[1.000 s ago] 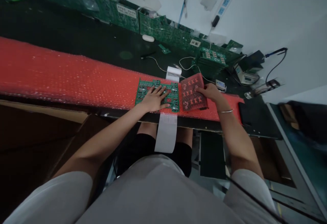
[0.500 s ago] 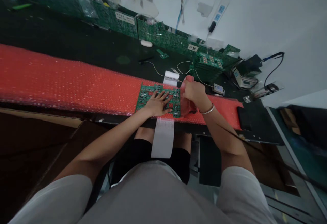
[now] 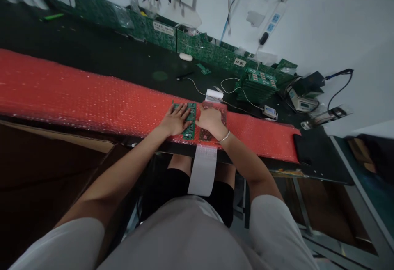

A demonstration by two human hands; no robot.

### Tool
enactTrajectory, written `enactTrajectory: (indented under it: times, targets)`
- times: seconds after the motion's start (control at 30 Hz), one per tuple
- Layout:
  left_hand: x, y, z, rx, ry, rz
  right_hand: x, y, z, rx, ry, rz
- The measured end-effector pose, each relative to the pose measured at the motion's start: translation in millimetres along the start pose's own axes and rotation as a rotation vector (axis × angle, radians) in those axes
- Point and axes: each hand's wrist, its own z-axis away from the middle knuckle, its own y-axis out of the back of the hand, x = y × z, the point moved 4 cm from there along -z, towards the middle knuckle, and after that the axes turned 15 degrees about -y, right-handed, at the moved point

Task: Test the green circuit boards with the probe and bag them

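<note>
A green circuit board (image 3: 190, 119) lies on a long strip of red bubble wrap (image 3: 92, 97) at the front of the black bench. My left hand (image 3: 174, 121) rests flat on the board's left part, fingers spread. My right hand (image 3: 210, 121) lies palm down on a flap of the red wrap (image 3: 222, 109) folded over the board's right part. A metal bangle circles my right wrist. A white paper strip (image 3: 203, 167) runs from a roll (image 3: 214, 94) under the board and hangs over the bench edge.
Green circuit boards (image 3: 200, 44) stand in rows along the wall, and a stack of boards (image 3: 257, 82) sits at the back right. A small white meter (image 3: 271, 112), cables and a black pad (image 3: 304, 150) lie to the right. Brown cardboard (image 3: 52, 155) is below left.
My right hand has folded the bubble-wrap flap leftwards over the board and now presses it flat. The left hand has stayed on the board, which now shows only as a narrow strip.
</note>
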Motion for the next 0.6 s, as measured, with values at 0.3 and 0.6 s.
enactTrajectory:
  times: [0.3, 0.6]
  targets:
    - [68, 11.2, 26, 0.166, -0.293, 0.128, 108, -22, 14, 0.182, -0.215, -0.546]
    - [52, 9.7, 30, 0.106, -0.236, 0.117, 101, -40, 2, 0.000, -0.108, -0.816]
